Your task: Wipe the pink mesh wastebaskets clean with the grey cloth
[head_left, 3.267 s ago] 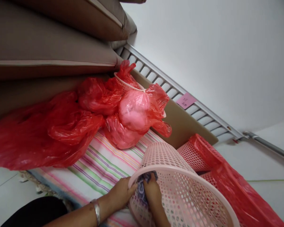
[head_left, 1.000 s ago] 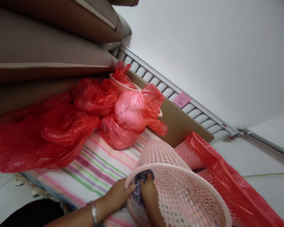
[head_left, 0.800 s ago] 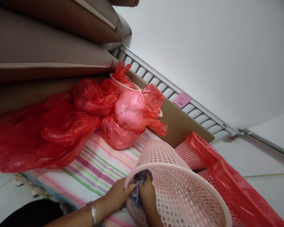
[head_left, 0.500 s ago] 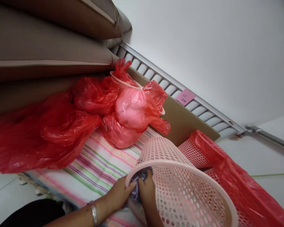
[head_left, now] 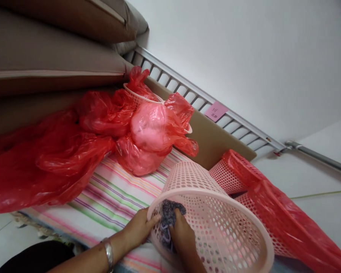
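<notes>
A pale pink perforated plastic basket lies tilted on its side, its wide mouth facing me. My left hand, with a silver bangle at the wrist, grips the basket's left rim, thumb over the edge. Inside the mouth, my right hand is closed on a dark grey cloth, which is bunched against the basket's inner wall near the left rim. Part of the cloth hides behind the right hand's fingers.
A striped sheet covers the bed. Red plastic bags are heaped at the left and centre, around another basket. More baskets with red plastic lie at the right. Behind are a metal rail, a pink note and grey-brown cushions.
My right hand has shifted slightly right and down inside the basket with the cloth, more of which now shows. The view has moved a little, and my left hand stays on the rim.
</notes>
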Demonstrator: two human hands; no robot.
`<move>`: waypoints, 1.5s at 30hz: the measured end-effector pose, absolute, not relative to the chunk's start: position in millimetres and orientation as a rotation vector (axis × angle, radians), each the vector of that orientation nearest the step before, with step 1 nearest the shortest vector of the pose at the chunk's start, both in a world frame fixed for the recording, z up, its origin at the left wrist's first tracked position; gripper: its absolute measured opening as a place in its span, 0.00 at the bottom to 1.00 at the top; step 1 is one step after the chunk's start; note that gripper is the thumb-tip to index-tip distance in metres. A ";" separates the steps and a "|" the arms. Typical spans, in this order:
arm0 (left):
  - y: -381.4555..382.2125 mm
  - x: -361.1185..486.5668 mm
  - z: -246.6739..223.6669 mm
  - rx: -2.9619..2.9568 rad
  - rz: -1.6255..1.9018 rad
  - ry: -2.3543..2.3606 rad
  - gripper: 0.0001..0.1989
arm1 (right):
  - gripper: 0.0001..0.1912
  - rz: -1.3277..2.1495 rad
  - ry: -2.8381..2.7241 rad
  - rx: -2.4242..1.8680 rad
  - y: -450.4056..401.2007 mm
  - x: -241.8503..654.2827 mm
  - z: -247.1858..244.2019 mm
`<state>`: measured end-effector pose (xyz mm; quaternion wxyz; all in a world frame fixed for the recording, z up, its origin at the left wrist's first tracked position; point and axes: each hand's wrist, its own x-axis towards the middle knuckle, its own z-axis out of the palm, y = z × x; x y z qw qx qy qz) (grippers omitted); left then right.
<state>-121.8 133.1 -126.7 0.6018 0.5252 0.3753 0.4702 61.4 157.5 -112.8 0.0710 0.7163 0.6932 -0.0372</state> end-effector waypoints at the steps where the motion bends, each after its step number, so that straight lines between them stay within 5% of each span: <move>1: 133.2 -121.4 -126.8 1.224 1.091 0.865 0.23 | 0.24 -0.079 2.049 2.149 157.4 65.1 -110.3; 11: 131.3 -118.7 -130.3 1.225 1.097 0.885 0.23 | 0.27 -0.107 1.965 2.303 154.1 63.7 -113.7; 22: 132.3 -120.4 -130.2 1.140 1.084 0.874 0.26 | 0.24 -0.551 2.172 2.627 150.8 12.0 -115.1; 31: 136.1 -112.2 -151.4 1.182 0.974 1.004 0.30 | 0.19 0.218 2.152 1.981 141.5 58.5 -103.8; 45: 135.6 -108.0 -156.4 1.263 1.025 1.206 0.29 | 0.15 0.084 2.136 2.430 130.3 80.8 -106.7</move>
